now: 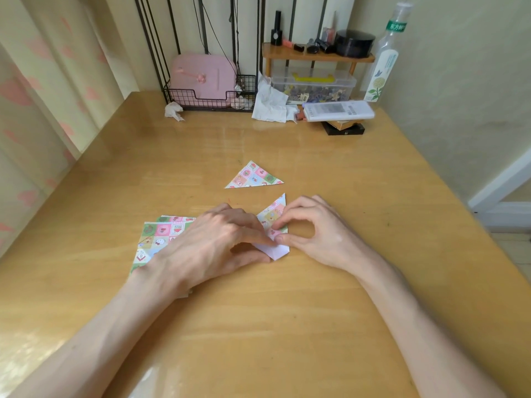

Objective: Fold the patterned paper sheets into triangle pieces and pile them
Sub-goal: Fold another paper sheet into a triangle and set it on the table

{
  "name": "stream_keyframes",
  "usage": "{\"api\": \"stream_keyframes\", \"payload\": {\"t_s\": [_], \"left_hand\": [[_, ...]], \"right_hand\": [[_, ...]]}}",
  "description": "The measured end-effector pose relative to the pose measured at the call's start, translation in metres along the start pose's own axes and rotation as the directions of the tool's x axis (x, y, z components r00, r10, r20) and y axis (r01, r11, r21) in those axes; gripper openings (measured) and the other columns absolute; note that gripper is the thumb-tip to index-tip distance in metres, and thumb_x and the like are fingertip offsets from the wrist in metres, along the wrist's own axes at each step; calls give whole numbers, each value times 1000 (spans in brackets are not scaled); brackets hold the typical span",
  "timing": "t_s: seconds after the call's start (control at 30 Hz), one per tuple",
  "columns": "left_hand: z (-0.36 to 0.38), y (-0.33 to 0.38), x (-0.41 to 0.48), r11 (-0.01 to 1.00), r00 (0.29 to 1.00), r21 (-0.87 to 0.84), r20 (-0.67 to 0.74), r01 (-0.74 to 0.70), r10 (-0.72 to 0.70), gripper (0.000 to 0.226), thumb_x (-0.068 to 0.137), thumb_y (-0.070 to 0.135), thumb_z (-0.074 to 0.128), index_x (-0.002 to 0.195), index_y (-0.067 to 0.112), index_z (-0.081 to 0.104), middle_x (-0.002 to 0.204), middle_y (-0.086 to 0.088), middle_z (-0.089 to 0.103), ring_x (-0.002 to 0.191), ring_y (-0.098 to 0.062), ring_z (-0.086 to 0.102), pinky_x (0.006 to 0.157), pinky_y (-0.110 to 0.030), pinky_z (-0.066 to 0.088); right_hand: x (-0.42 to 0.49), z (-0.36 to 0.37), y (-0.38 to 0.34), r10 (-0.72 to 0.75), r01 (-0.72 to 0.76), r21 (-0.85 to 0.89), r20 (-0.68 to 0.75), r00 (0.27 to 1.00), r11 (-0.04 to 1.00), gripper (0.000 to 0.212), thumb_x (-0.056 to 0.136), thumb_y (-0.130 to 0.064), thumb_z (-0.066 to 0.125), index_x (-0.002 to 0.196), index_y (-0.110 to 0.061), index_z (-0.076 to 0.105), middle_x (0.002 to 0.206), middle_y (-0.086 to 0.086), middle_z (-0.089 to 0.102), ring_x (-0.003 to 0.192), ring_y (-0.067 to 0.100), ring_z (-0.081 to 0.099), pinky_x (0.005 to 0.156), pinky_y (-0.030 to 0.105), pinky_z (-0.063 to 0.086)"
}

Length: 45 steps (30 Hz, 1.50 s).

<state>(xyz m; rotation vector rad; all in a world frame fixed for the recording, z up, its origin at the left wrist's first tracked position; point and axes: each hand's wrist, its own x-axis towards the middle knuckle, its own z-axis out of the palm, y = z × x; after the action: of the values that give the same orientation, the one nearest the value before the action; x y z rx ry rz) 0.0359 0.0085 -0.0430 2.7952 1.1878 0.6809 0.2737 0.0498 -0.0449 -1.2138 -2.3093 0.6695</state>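
A person's two bare hands work a half-folded patterned sheet [274,216] at the middle of a glossy wooden table [258,326]. The left hand [212,242] presses it down with fingers laid nearly flat, while the right hand [313,234] pinches its right edge between thumb and forefinger; the sheet's white underside shows at the near corner. Just beyond lies one finished triangle piece [254,176], apart from the hands. A stack of unfolded sheets [158,234] sits under the left wrist. At the far edge stand a wire basket [209,103] holding a pink case [201,76], a small wooden shelf [316,56], a clear plastic box [313,87] and a tall bottle [385,58].
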Motion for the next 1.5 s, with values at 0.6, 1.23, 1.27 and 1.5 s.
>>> {"api": "stream_keyframes", "payload": {"t_s": [0.6,1.23,1.27,1.5], "left_hand": [[14,16,8,907,931,-232,-7,352,-364,19,94,48,68,84,33,71,86,16,65,86,-4,62,87,-35,48],[20,15,8,867,895,-263,-25,424,-445,22,86,55,70,78,35,67,80,17,58,82,-2,54,79,-32,45],[20,15,8,865,893,-260,-23,429,-450,22,86,56,70,79,35,67,81,17,59,82,-2,54,79,-32,46],[23,12,8,833,858,-242,-1,498,-513,29,78,65,67,78,35,69,86,15,61,88,-6,53,83,-26,40]], "right_hand": [[-5,-22,4,1,-18,86,199,980,996,26,92,-26,76,115,-38,75,127,-23,57,130,1,42,114,21,28],[-6,-14,2,10,-24,106,131,991,994,17,87,-46,78,102,-39,74,120,-22,57,128,2,42,116,38,31],[-6,-14,2,11,-24,102,128,992,994,17,86,-45,78,102,-39,74,120,-22,57,128,2,42,116,39,31],[-5,-10,0,19,-30,92,109,994,995,21,84,-44,80,103,-41,73,117,-22,56,125,3,43,116,40,29]]}}
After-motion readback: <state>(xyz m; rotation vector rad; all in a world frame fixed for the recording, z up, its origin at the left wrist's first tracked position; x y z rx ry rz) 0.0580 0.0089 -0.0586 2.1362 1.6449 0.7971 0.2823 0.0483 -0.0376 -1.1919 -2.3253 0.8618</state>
